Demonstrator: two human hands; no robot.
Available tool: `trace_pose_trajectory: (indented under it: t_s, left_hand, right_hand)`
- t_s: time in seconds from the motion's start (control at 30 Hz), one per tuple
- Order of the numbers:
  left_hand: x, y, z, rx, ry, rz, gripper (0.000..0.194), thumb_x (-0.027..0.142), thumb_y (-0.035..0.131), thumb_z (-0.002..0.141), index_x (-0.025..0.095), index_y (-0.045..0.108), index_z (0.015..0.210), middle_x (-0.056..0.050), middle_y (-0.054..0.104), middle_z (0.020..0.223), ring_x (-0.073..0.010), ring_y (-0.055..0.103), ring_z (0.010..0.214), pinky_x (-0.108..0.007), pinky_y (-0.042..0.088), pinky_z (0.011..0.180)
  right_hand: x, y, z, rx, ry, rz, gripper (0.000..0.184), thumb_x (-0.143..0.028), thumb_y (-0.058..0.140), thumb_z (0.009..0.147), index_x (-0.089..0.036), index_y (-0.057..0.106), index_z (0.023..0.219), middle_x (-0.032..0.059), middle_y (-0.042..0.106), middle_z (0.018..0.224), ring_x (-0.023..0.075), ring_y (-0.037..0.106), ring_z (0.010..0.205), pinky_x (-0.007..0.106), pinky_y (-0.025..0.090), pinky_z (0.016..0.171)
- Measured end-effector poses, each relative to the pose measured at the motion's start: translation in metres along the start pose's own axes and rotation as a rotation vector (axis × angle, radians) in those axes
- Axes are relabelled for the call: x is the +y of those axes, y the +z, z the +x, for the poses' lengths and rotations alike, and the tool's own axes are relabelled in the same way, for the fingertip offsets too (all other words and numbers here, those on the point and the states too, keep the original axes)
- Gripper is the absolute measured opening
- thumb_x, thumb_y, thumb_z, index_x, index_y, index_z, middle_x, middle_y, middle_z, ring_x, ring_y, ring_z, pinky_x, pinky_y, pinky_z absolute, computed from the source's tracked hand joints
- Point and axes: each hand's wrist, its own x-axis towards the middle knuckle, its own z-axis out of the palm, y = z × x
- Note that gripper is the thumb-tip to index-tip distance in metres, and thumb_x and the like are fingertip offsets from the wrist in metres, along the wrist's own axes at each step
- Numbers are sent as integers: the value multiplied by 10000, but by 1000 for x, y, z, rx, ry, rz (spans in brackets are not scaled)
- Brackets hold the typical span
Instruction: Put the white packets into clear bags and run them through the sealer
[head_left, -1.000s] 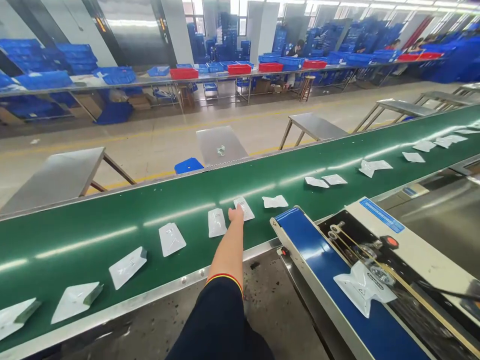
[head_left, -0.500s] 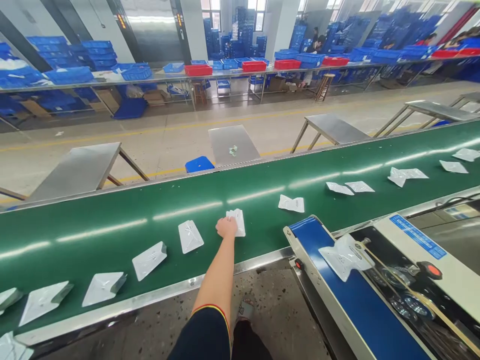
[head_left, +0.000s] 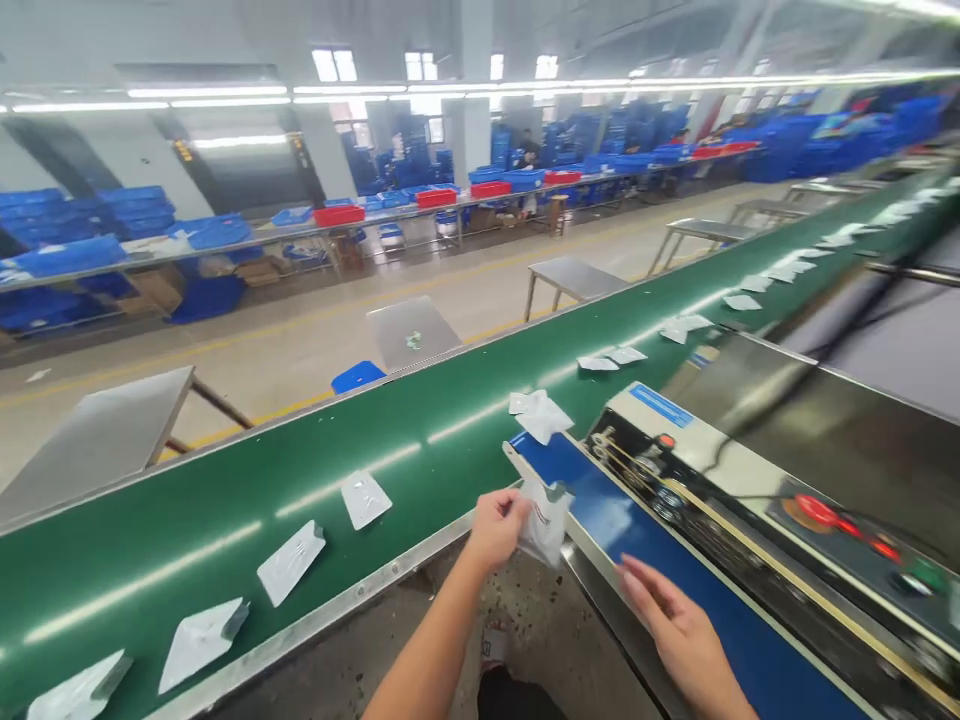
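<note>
My left hand [head_left: 497, 522] is closed on the edge of a white plastic pouch [head_left: 544, 525], which hangs beside the near end of the blue belt [head_left: 559, 465]. Fingers stretched out and holding nothing, my right hand [head_left: 671, 620] is over the blue belt's near side. At the blue belt's far end another white pouch [head_left: 545, 416] lies partly over the green conveyor [head_left: 442, 470]. More pouches lie in a row along the green conveyor, including a flat one [head_left: 366, 499] left of my hands.
Right of the blue belt stands a sealing machine [head_left: 652, 430] with rollers, a yellow band and a red knob. Beyond the conveyor are steel tables [head_left: 412, 335], a blue stool [head_left: 358, 377] and a long bench with red bins [head_left: 339, 215] and blue bins. A metal rail edges the conveyor.
My left hand has lifted a pouch off the green conveyor and brought it right, beside the blue belt. My right hand has come into view. The view has turned right and up.
</note>
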Motion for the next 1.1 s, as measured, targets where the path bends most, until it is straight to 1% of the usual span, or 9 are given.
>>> trace_pose_trajectory:
  t_s: [0.1, 0.23, 0.37, 0.47, 0.6, 0.7, 0.8, 0.93, 1.1]
  left_hand:
    - [1, 84, -33, -246, -126, -126, 813, 902, 889, 714, 98, 838, 820, -86, 747, 702, -136, 563, 581, -254, 440, 585]
    - [3, 169, -58, -429, -203, -165, 795, 875, 932, 687, 102, 837, 849, -81, 757, 734, -135, 582, 614, -252, 455, 615]
    - [5, 228, -59, -532, -212, -116, 758, 868, 913, 721, 125, 794, 810, -46, 723, 714, -117, 543, 625, -241, 441, 626]
    - [-7, 268, -58, -631, -227, -57, 767, 873, 902, 723, 124, 799, 851, -39, 712, 718, -116, 530, 629, -241, 428, 625]
    - [-38, 316, -72, -823, -330, 10, 813, 874, 916, 678, 109, 838, 942, -62, 739, 755, -127, 541, 622, -254, 422, 619]
    - [-63, 346, -86, -913, -412, 34, 808, 866, 916, 670, 105, 851, 931, -67, 742, 749, -135, 548, 633, -259, 432, 629]
    - [-82, 377, -95, -871, -541, 68, 723, 807, 940, 687, 111, 824, 842, -53, 703, 682, -136, 542, 609, -264, 451, 621]
    - [-95, 415, -98, -683, -723, 158, 553, 631, 998, 715, 135, 763, 775, 9, 583, 564, -120, 484, 514, -260, 441, 562]
    - [-91, 425, -86, -580, -789, 126, 396, 447, 994, 748, 143, 761, 845, -12, 641, 626, -143, 555, 541, -273, 487, 575]
  right_hand:
    - [-26, -16, -8, 50, -165, 86, 822, -855, 966, 669, -216, 908, 1183, 160, 828, 1263, 423, 760, 1254, 500, 624, 1114]
    - [-18, -71, -30, 219, -208, 220, 771, -887, 969, 650, -190, 884, 968, 178, 838, 1053, 398, 790, 1044, 455, 679, 949]
    - [17, -147, -65, 607, -140, 405, 798, -905, 964, 616, -214, 814, 986, 119, 799, 930, 313, 756, 863, 358, 670, 758]
    - [37, -186, -91, 652, -40, 349, 763, -910, 883, 707, -218, 826, 1022, 106, 793, 921, 294, 741, 830, 320, 631, 667]
    - [49, -200, -104, 588, 12, 146, 665, -793, 889, 716, -192, 876, 1001, 81, 805, 906, 294, 738, 870, 297, 592, 722]
    - [61, -209, -100, 670, 79, 230, 556, -722, 880, 649, -198, 821, 824, 53, 759, 783, 260, 686, 721, 299, 540, 623]
    - [77, -231, -96, 788, 236, 436, 452, -617, 877, 575, -222, 763, 763, 42, 718, 702, 234, 632, 606, 305, 497, 536]
    - [89, -266, -89, 845, 336, 485, 324, -493, 871, 579, -233, 743, 725, 52, 707, 668, 234, 622, 571, 310, 482, 492]
    - [87, -282, -65, 833, 367, 440, 234, -346, 928, 603, -212, 769, 710, 55, 727, 680, 229, 637, 589, 290, 501, 500]
